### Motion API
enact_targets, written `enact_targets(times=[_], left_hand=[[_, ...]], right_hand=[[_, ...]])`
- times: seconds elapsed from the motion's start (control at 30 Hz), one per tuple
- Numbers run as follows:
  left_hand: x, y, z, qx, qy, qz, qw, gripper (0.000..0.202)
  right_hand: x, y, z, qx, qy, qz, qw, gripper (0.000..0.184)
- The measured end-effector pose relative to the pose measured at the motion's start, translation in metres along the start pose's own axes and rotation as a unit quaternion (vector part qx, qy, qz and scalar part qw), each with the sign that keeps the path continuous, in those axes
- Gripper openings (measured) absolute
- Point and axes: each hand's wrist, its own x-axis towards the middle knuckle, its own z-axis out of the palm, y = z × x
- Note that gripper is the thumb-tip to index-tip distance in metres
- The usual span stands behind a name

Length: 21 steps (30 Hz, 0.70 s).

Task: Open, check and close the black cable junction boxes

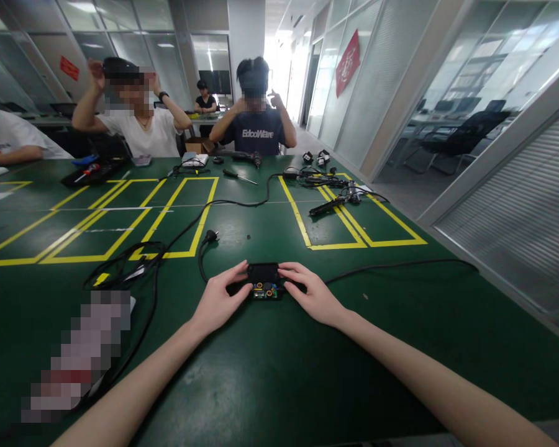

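A small black box with an exposed circuit board along its near edge (263, 280) lies on the green table (270, 372) straight ahead of me. My left hand (220, 298) grips its left end and my right hand (310, 293) grips its right end, fingers curled round the casing. A black cable (400, 266) runs off to the right from it.
A black power cord with a plug (209, 236) loops left of the box. Yellow tape rectangles (354, 230) mark the table. Screwdrivers (238, 177), tools and cables (328, 181) lie farther back. Two people (140, 124) sit opposite, hands at their heads; another arm (9, 155) rests far left.
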Motion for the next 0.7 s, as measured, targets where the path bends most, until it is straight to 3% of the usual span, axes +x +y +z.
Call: enact_targets(times=[0.17,0.7], left_hand=[[0.0036,-0.0039,0.0011,0.008,0.029,-0.011,0.999,0.037],[0.0024,0.0043,0.0011,-0.007,0.039,-0.032,0.999,0.034]], right_hand=[[0.0002,-0.0003,0.0003,0.018,-0.003,-0.001,1.000,0.035],[-0.0023,-0.0007,0.0001,0.052,0.021,-0.011,0.998,0.029]])
